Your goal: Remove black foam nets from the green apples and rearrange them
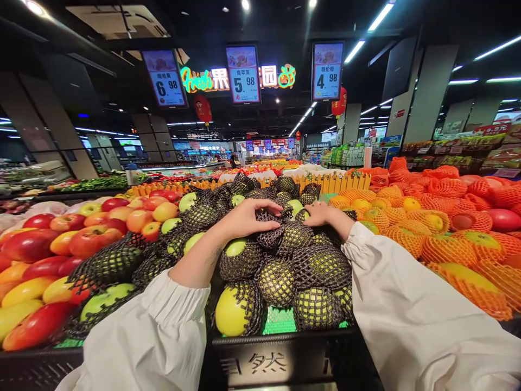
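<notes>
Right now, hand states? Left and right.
Left hand: closed over a netted apple.
Right hand: resting on the pile; grip cannot be told.

To my left lies a heap of loose red apples [93, 239], with some yellow ones mixed in. To my right, fruit in orange nets [448, 239] runs back toward a yellow picket divider [342, 182]. Overhead hang three price signs reading 6.98 [165, 79], 5.98 [243, 74] and 4.98 [327, 71], with a glowing neon sign [203, 80] behind them. A red lantern [202, 108] hangs below. The black crate wall [280, 361] just in front of me bears pale characters.
</notes>
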The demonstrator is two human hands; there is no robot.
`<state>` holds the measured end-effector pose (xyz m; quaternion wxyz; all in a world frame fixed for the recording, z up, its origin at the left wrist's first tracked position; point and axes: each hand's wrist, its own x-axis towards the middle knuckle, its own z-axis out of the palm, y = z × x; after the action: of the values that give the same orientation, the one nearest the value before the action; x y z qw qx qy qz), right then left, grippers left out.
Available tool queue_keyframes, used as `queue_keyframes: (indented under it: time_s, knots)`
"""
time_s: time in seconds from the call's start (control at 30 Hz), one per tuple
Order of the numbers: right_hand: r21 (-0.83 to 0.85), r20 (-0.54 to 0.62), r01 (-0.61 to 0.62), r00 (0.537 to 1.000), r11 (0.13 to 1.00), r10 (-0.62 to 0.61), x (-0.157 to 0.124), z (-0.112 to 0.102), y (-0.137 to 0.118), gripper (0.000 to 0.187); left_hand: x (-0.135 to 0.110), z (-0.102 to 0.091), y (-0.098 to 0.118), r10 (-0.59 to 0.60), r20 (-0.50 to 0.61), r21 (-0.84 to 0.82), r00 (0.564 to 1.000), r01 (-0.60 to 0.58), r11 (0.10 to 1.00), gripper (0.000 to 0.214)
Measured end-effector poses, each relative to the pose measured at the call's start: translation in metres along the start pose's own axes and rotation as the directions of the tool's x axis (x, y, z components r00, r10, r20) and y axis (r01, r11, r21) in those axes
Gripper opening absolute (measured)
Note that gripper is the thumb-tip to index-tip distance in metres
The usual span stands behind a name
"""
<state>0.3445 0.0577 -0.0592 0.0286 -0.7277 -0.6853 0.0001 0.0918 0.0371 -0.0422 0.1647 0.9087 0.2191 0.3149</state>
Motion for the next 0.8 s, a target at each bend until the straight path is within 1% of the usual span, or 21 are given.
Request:
queue_keyframes:
  time_s: [0.07, 0.13, 0.23, 0.37, 0.4, 0.47, 0.57, 0.63, 0.7, 0.8]
  knots:
    - [0.045, -0.009, 0.035, 0.999, 0.998, -0.035, 0.008, 0.001, 0.004, 0.067, 0.0, 0.0, 0.001, 0.006, -0.002, 0.003, 1.0, -0.006, 1.0, 0.037]
    - [0.133, -0.093, 0.044, 0.995, 0.99, -0.032, 0.015, 0.005, 0.007, 0.064, 0.0, 0.0, 0.001, 0.009, -0.003, 0.004, 1.0, -0.009, 1.0, 0.036]
    - [0.253, -0.228, 0.016, 0.973, 0.967, 0.044, 0.023, 0.015, 0.009, 0.058, 0.0, 0.0, 0.002, 0.007, 0.0, 0.001, 1.0, -0.007, 1.0, 0.036]
    - [0.301, -0.262, -0.078, 0.952, 0.95, 0.161, 0.029, 0.025, 0.009, 0.036, 0.0, 0.001, 0.001, 0.001, 0.006, -0.013, 1.0, -0.001, 1.0, 0.035]
    - [0.313, -0.261, -0.105, 0.946, 0.944, 0.192, 0.031, 0.025, 0.008, 0.037, 0.0, 0.002, 0.001, 0.003, 0.006, -0.016, 1.0, -0.002, 1.0, 0.034]
    - [0.327, -0.238, -0.156, 0.941, 0.932, 0.241, 0.036, 0.02, 0.007, 0.047, 0.0, 0.002, -0.001, 0.006, 0.006, -0.014, 1.0, -0.006, 1.0, 0.034]
    - [0.308, -0.168, -0.202, 0.95, 0.93, 0.262, 0.048, 0.003, 0.006, 0.064, -0.002, 0.002, -0.003, -0.006, 0.017, 0.015, 1.0, 0.006, 1.0, 0.034]
    - [0.273, -0.138, -0.195, 0.961, 0.942, 0.239, 0.056, -0.009, 0.005, 0.064, -0.002, 0.001, -0.003, -0.015, 0.028, 0.042, 0.999, 0.014, 0.999, 0.033]
    - [0.228, -0.132, -0.184, 0.967, 0.956, 0.218, 0.062, -0.014, 0.004, 0.061, -0.003, 0.001, -0.002, -0.015, 0.033, 0.06, 0.999, 0.013, 0.998, 0.033]
    - [0.157, -0.148, -0.203, 0.963, 0.966, 0.226, 0.066, -0.01, -0.001, 0.062, -0.003, 0.002, 0.0, -0.009, 0.032, 0.069, 0.999, 0.007, 0.998, 0.034]
